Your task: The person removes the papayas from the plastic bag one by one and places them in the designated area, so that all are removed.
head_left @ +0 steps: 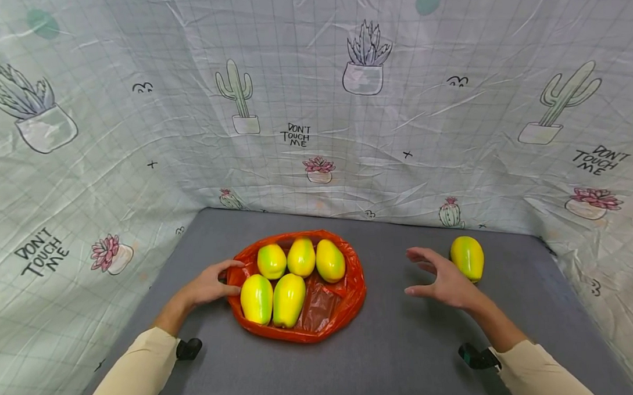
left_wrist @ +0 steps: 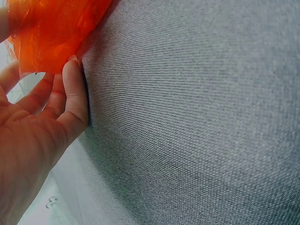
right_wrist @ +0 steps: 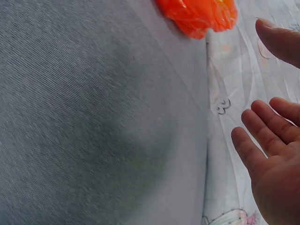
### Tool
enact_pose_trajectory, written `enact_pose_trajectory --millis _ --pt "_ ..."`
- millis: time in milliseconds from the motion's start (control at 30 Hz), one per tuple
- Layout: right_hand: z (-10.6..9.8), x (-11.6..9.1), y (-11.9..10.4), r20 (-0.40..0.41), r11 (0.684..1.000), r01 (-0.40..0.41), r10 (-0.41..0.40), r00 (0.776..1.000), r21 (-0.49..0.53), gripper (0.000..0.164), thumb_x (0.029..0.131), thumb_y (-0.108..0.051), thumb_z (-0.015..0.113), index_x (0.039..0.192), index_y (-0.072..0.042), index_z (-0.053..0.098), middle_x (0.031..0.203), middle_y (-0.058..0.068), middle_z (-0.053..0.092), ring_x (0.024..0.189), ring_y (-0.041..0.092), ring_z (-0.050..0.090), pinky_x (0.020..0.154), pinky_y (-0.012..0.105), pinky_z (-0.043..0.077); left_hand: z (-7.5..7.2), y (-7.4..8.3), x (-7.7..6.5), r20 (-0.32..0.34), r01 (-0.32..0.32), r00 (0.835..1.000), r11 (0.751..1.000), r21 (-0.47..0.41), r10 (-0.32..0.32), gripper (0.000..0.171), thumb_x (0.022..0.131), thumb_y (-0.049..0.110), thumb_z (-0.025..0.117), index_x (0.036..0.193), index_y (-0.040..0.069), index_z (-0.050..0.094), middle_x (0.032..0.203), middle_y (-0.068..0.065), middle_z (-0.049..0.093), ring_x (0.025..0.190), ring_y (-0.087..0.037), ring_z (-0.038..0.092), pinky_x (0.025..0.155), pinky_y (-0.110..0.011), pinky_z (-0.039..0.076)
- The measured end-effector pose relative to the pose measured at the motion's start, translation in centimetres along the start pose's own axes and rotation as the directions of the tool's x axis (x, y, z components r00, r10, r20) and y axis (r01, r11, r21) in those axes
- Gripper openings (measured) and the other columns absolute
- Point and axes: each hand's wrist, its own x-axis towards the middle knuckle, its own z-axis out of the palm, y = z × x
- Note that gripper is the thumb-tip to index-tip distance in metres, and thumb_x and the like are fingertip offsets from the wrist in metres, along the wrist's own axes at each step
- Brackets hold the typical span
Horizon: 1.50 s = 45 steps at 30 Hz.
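Note:
A red plastic bag (head_left: 354,289) lies with its mouth spread wide, its rim rolled outward. Inside are several glossy yellow-green fruits (head_left: 289,300), shaped like mangoes or small papayas. At the bag's left side my left hand (head_left: 209,284) holds the edge between thumb and fingers; in the left wrist view, the orange-looking plastic (left_wrist: 56,35) covers some fingertips. My right hand (head_left: 447,281) hovers to the bag's right, thumb and fingers spread apart, nothing between them. Just behind that hand one more yellow-green fruit (head_left: 468,257) lies on the table, partly covered by it.
A grey cloth-covered table (head_left: 354,367) carries everything. Pale printed sheeting (head_left: 313,104) with cactus drawings encloses its back and sides. Dark wrist cameras (head_left: 189,349) are strapped to both forearms.

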Motion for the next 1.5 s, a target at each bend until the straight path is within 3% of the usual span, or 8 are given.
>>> enact_pose_trajectory --millis 1033,1500 --pt "3.5 1.2 -2.3 0.060 0.998 0.068 -0.068 0.996 0.005 0.085 0.082 -0.029 0.090 0.150 -0.001 0.046 0.146 0.023 0.057 0.134 0.040 0.057 0.111 0.057 0.044 -0.1 -0.1 0.2 -0.011 -0.013 1.000 1.000 0.006 0.013 0.068 0.085 0.028 0.081 0.145 0.009 0.055 0.149 -0.026 0.051 0.121 -0.034 0.057 0.098 -0.040 0.051" --pt "5.0 1.8 -3.6 0.081 0.999 0.049 -0.050 0.995 0.008 0.085 0.081 -0.032 0.090 0.150 -0.005 0.048 0.145 0.019 0.058 0.134 0.038 0.057 0.112 0.057 0.045 -0.1 -0.1 0.1 -0.003 -0.007 1.000 1.000 -0.001 0.007 0.067 0.086 0.028 0.081 0.145 0.010 0.055 0.147 -0.025 0.053 0.120 -0.033 0.057 0.097 -0.038 0.051"
